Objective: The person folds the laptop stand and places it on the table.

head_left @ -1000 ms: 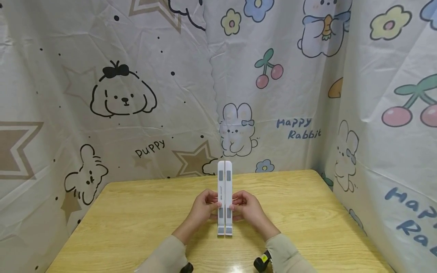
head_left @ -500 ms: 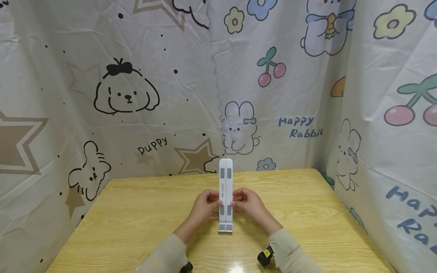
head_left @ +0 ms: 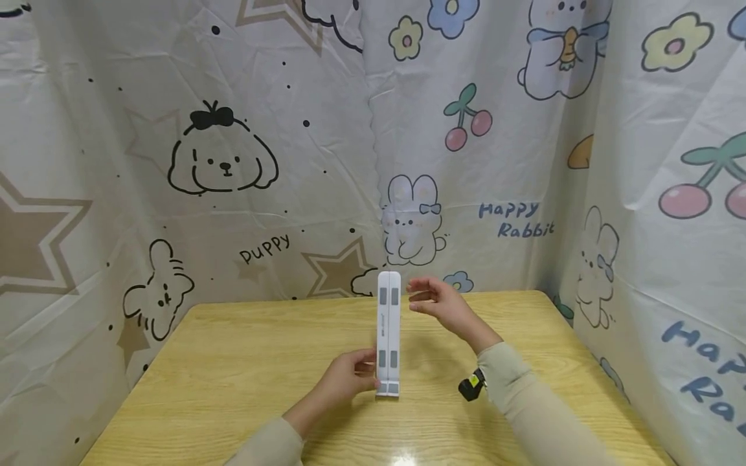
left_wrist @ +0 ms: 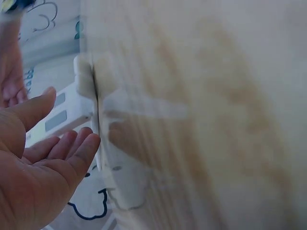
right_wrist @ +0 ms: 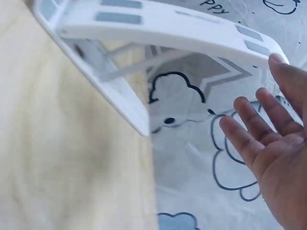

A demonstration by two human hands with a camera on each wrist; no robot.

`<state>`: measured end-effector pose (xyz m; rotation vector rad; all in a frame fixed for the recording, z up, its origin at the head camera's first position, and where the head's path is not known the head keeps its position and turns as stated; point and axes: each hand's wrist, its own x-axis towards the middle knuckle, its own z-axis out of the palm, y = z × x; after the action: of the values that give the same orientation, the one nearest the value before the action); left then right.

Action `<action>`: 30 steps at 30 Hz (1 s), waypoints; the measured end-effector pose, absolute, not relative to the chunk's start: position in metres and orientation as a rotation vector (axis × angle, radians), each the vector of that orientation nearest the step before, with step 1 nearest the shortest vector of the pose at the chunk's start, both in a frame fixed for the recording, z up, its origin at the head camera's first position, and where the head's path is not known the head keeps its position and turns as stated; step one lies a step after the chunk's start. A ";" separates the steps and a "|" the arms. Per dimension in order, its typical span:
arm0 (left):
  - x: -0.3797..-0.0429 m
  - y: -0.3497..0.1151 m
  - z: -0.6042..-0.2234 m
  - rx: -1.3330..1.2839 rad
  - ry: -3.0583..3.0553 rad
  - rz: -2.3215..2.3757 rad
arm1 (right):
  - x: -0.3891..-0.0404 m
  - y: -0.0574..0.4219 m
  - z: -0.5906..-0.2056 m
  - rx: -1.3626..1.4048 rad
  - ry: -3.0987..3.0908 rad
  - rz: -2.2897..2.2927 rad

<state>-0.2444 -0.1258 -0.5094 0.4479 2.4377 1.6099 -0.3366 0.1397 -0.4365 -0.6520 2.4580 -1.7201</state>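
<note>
A white folding laptop stand [head_left: 388, 333] with grey pads stands on the table, its two narrow rails side by side. From the side, in the right wrist view, the stand [right_wrist: 201, 34] is unfolded, its padded rails slanting up from the base over a thin strut. My left hand [head_left: 344, 377] is at its lower left side, fingers extended; whether they touch it is unclear. In the left wrist view that hand [left_wrist: 41, 179] has its thumb and fingers spread. My right hand [head_left: 440, 304], fingers loosely extended, is beside the stand's upper right end and holds nothing.
The wooden table [head_left: 250, 349] reaches back to a cartoon-printed curtain [head_left: 326, 162], which also hangs along the left and right sides. A black device [head_left: 471, 386] with a yellow mark sits at my right wrist.
The rails, slightly apart at first, came together. My right hand has let go and moved up and right to the stand's upper end. My left hand has slid lower and loosened its hold.
</note>
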 end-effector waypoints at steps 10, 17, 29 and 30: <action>-0.239 -0.120 -0.520 0.528 2.468 1.581 | -0.364 0.139 -0.390 -0.937 2.302 -1.518; -0.244 -0.118 -0.520 0.550 2.536 1.487 | -0.373 0.132 -0.384 -0.978 2.330 -1.396; -0.249 -0.126 -0.521 0.650 2.658 1.268 | -0.376 0.131 -0.391 -0.953 2.430 -1.378; -0.250 -0.128 -0.521 0.658 2.659 1.246 | -0.375 0.131 -0.390 -0.949 2.438 -1.376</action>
<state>-0.2504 -0.1276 -0.5209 0.6576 2.6588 1.2463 -0.3746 0.1312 -0.3904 -0.9489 2.4384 -1.3764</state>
